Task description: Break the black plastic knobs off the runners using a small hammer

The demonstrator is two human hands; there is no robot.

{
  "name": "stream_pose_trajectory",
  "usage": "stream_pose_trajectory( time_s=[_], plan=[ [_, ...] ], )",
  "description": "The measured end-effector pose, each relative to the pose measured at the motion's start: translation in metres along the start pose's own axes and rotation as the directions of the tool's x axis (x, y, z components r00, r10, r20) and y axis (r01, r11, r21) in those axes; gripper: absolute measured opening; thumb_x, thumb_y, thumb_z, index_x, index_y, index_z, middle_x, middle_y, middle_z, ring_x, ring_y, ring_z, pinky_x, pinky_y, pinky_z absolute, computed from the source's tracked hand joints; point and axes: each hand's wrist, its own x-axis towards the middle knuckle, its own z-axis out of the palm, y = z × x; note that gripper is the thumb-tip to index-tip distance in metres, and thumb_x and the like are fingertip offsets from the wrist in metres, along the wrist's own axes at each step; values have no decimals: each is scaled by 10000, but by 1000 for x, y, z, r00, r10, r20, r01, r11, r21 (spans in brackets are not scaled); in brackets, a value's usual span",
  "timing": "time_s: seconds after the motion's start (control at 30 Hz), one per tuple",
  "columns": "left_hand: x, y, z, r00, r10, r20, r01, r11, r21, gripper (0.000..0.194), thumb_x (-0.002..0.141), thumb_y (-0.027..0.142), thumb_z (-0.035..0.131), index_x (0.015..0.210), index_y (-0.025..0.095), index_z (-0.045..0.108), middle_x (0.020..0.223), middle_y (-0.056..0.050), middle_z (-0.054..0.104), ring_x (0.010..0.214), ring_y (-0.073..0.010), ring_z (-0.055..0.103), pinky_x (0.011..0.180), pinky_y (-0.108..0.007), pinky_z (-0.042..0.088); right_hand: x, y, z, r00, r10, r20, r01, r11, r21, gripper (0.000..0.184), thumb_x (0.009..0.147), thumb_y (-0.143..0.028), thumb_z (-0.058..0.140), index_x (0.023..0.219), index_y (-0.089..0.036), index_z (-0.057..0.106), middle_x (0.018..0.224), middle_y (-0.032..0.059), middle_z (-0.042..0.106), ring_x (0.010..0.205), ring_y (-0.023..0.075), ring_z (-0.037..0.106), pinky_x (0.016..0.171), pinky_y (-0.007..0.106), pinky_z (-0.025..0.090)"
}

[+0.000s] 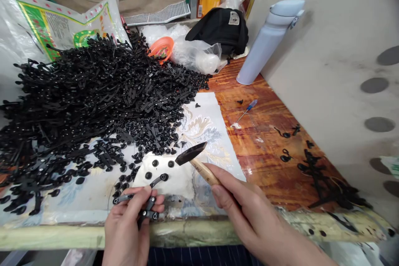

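My right hand (237,203) is closed round the wooden handle of a hammer (190,153), whose dark head is raised over a pale cloth pad (181,183). Several small black plastic arms (150,204) are in my left hand (134,216), its fingers wrapped about them at the table's front edge. One of these arms (159,178) reaches out over the pad, its end at a round black button-like piece. Further round black pieces (155,162) stand apart on the pad, below the hammer head. Parts of the held arms are hidden by my fingers.
A large heap of black plastic parts (102,87) covers the table's left and middle. Behind it stand a printed plastic sack (71,25) and an orange dish (161,49). On the right are a pale blue bottle (269,41), a small screwdriver (247,109) and a dark tangle (324,178).
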Motion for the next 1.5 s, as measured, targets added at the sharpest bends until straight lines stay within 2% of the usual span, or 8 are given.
stream_pose_trajectory(
  time_s=[0.37,0.57,0.73,1.03,1.13,1.3,1.4,1.5],
  plan=[
    [2,2,-1,999,-29,15,30,999,-25,202,573,149,795,672,166,620,571,-41,721,465,-117,632,465,-141,504,4,-5,4,999,-6,54,9,999,-48,431,976,-202,331,1381,-167,475,1095,117,726,861,210,722,760,338,603],
    [-1,1,-1,1000,-24,11,24,1000,19,186,599,156,795,694,172,636,571,-40,733,481,-122,648,496,-151,502,1,-6,2,999,9,45,-6,998,-58,447,975,-201,337,1406,-179,456,1121,114,718,895,216,718,802,357,595],
    [-1,-1,1,1000,7,30,-6,1000,-7,203,547,189,836,626,161,651,539,-27,722,449,-130,633,499,-189,512,7,-7,6,985,-56,166,68,995,-69,508,953,-160,344,1458,-198,397,1231,123,678,954,238,713,829,412,594],
    [-4,-8,1,995,49,93,-35,988,-148,325,529,234,872,648,192,573,485,18,667,435,-170,634,436,-222,495,8,-9,-2,969,-205,141,231,950,-209,638,924,-109,386,1528,-284,276,1121,87,729,802,222,735,693,316,617],
    [-5,-10,2,996,63,66,-53,988,-143,334,528,250,872,655,194,568,486,16,672,433,-175,637,439,-232,505,11,-4,0,948,-199,248,265,926,-268,623,918,-92,339,1521,-245,301,1007,103,742,720,231,731,611,343,622],
    [-5,-11,2,992,100,74,-89,987,-131,299,566,262,848,643,197,566,515,24,667,438,-175,636,455,-252,516,11,-3,-6,964,-196,180,239,936,-260,630,947,-167,398,1538,-310,236,1088,77,730,805,235,733,664,304,623],
    [-5,-12,2,991,110,71,-103,990,-97,271,581,281,831,622,195,577,482,26,654,405,-171,625,443,-248,502,11,-1,-5,954,-157,254,231,927,-294,630,936,-121,359,1537,-276,251,962,82,743,682,223,722,606,320,621],
    [-4,-13,2,992,111,67,-106,992,-70,265,582,298,827,616,192,586,466,26,644,396,-169,618,438,-245,494,11,1,-2,944,-160,289,248,921,-299,613,942,-143,367,1530,-287,272,1045,92,736,754,228,732,644,320,624]
  ],
)
